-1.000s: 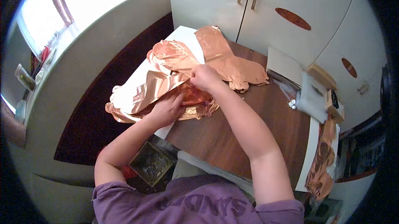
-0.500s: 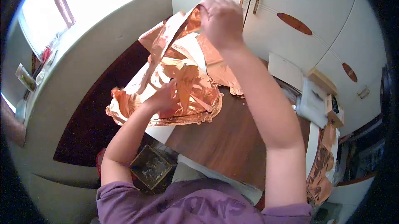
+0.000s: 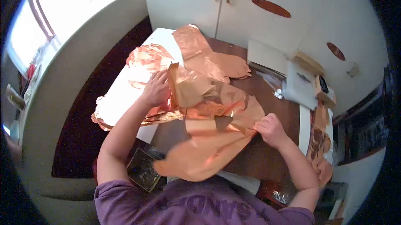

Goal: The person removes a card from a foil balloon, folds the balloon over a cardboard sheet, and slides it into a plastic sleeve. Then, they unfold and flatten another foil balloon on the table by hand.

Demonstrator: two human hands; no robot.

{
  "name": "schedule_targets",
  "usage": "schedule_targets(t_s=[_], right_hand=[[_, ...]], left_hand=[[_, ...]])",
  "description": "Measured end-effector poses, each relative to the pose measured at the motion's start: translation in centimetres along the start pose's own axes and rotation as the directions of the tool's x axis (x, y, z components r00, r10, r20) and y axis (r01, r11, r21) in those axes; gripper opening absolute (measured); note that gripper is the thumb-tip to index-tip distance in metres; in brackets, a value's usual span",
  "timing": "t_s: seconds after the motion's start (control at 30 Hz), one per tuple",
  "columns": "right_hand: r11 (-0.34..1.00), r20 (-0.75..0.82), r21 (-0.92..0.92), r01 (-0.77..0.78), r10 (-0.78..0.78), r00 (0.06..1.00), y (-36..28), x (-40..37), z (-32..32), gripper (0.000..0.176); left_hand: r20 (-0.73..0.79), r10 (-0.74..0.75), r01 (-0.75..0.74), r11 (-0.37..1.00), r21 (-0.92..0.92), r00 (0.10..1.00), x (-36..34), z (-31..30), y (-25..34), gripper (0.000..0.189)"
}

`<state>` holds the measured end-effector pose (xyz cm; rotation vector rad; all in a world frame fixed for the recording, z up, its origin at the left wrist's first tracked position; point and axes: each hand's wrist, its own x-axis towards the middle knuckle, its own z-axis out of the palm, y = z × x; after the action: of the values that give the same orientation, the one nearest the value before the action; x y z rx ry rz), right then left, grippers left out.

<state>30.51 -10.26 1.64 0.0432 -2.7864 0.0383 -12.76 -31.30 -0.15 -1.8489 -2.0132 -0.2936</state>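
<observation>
My right hand (image 3: 271, 131) pinches the edge of a shiny copper-coloured foil balloon (image 3: 204, 152), which looks flat and uninflated. The balloon hangs in folds across the near part of the table, in front of my body. My left hand (image 3: 156, 90) lies on the pile of copper foil, fingers apart and bent, beside an upright fold; its thumb is partly hidden. More flat copper foil pieces (image 3: 215, 62) with rounded ends are spread behind it. Strong glare whitens the foil left of my left hand.
The brown table (image 3: 275, 168) carries a pale box (image 3: 267, 53) and a clear plastic package (image 3: 298, 91) at the right. White cabinets (image 3: 179, 5) stand behind. At the left are a curved wall and a bright window sill. A dark square container (image 3: 144, 168) sits below the table edge.
My right hand has come down and to the right, drawing the foil balloon across the table towards me. My left hand has moved slightly left and up on the pile. The view has shifted.
</observation>
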Motion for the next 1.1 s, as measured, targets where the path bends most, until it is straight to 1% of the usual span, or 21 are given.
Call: schedule_targets(t_s=[0.03,0.1,0.13,0.17,0.23,0.27,0.3,0.33,0.37,0.43,0.53,0.63,0.77,0.8,0.83,0.87,0.9,0.93,0.97,1.03,1.1], right_hand=[[0.998,0.035,-0.054,-0.034,0.036,0.999,0.6,-1.4,-0.3,0.019],[0.983,0.099,-0.164,-0.087,0.104,0.99,2.1,-2.7,-1.2,0.02],[0.963,0.123,-0.154,-0.223,0.242,0.962,2.5,-3.1,-2.0,0.024],[0.928,0.054,-0.106,-0.358,0.365,0.929,2.3,-3.6,-2.4,0.024],[0.803,-0.073,0.012,-0.595,0.595,0.801,0.8,-3.4,-2.5,0.025],[0.564,0.141,0.033,-0.825,0.815,0.563,-2.0,-1.5,-4.0,0.031],[0.58,0.107,0.085,-0.81,0.803,0.586,-4.0,-0.8,-3.4,0.038],[0.459,0.327,0.148,-0.876,0.813,0.481,-5.8,0.4,-3.6,0.044],[0.623,0.334,-0.018,-0.782,0.741,0.582,-6.6,-0.9,-1.3,0.054],[0.681,0.14,-0.17,-0.712,0.732,0.667,-8.8,-2.7,1.4,0.07],[0.833,0.314,0.143,-0.534,0.473,0.823,-5.4,-6.2,-0.8,0.084],[0.871,0.435,0.183,-0.457,0.345,0.831,-3.3,-9.0,-3.7,0.09],[0.833,0.395,0.315,-0.455,0.321,0.861,-0.7,-9.0,-2.6,0.081],[0.826,0.342,0.333,-0.455,0.344,0.875,-0.2,-8.4,-1.9,0.073],[0.829,0.317,0.338,-0.446,0.345,0.883,0.1,-7.8,-1.2,0.072],[0.833,0.291,0.34,-0.437,0.349,0.891,0.4,-7.2,-0.7,0.072],[0.837,0.263,0.339,-0.429,0.354,0.898,0.8,-6.8,-0.2,0.071],[0.834,0.253,0.358,-0.42,0.346,0.903,1.0,-6.7,0.2,0.07],[0.835,0.256,0.351,-0.423,0.349,0.902,1.1,-6.9,0.0,0.071],[0.841,0.268,0.33,-0.428,0.351,0.897,1.3,-7.4,-0.4,0.072],[0.815,0.148,0.373,-0.443,0.419,0.896,1.0,-8.4,-0.7,0.058]], left_hand=[[-0.103,0.121,-0.122,0.992,-0.004,0.987,0.3,0.8,-0.1,0.046],[0.015,0.01,-0.007,0.985,-0.174,1.0,0.0,1.7,0.0,0.042],[0.077,-0.032,0.051,0.964,-0.26,0.996,-0.1,1.8,-0.1,0.043],[0.146,-0.066,0.113,0.933,-0.341,0.987,0.0,2.2,0.1,0.044],[0.167,-0.084,0.123,0.963,-0.239,0.982,0.6,1.5,1.0,0.044],[0.2,-0.084,0.126,0.97,-0.206,0.976,1.2,1.1,1.5,0.046],[0.229,-0.085,0.126,0.978,-0.169,0.97,1.7,0.7,1.7,0.047],[0.229,-0.082,0.12,0.98,-0.157,0.97,1.9,0.6,1.8,0.052],[0.258,-0.098,0.131,0.985,-0.113,0.961,2.2,0.7,1.8,0.054],[0.302,-0.126,0.152,0.986,-0.066,0.945,2.8,0.5,2.1,0.055],[0.317,-0.158,0.19,0.979,-0.075,0.935,3.0,0.6,2.1,0.054],[0.325,-0.204,0.237,0.969,-0.064,0.923,3.5,0.2,2.5,0.054],[-0.096,-0.098,0.086,0.99,-0.114,0.991,4.0,2.4,3.7,0.043],[-0.044,-0.126,0.108,0.95,-0.292,0.991,4.8,0.2,6.9,0.039],[-0.071,-0.045,0.016,0.93,-0.368,0.996,5.2,0.3,9.3,0.038],[-0.076,0.05,-0.083,0.841,-0.534,0.996,5.1,0.6,11.6,0.041],[0.034,0.126,-0.073,0.752,-0.655,0.991,5.6,-1.4,15.1,0.049],[-0.022,0.306,-0.26,0.769,-0.584,0.952,5.1,-0.1,16.1,0.058],[0.022,0.465,-0.381,0.75,-0.54,0.885,5.5,-0.5,17.6,0.062],[0.145,0.496,-0.327,0.737,-0.591,0.856,4.2,0.4,18.6,0.068],[0.164,0.509,-0.362,0.77,-0.525,0.845,3.3,0.6,18.6,0.071]])
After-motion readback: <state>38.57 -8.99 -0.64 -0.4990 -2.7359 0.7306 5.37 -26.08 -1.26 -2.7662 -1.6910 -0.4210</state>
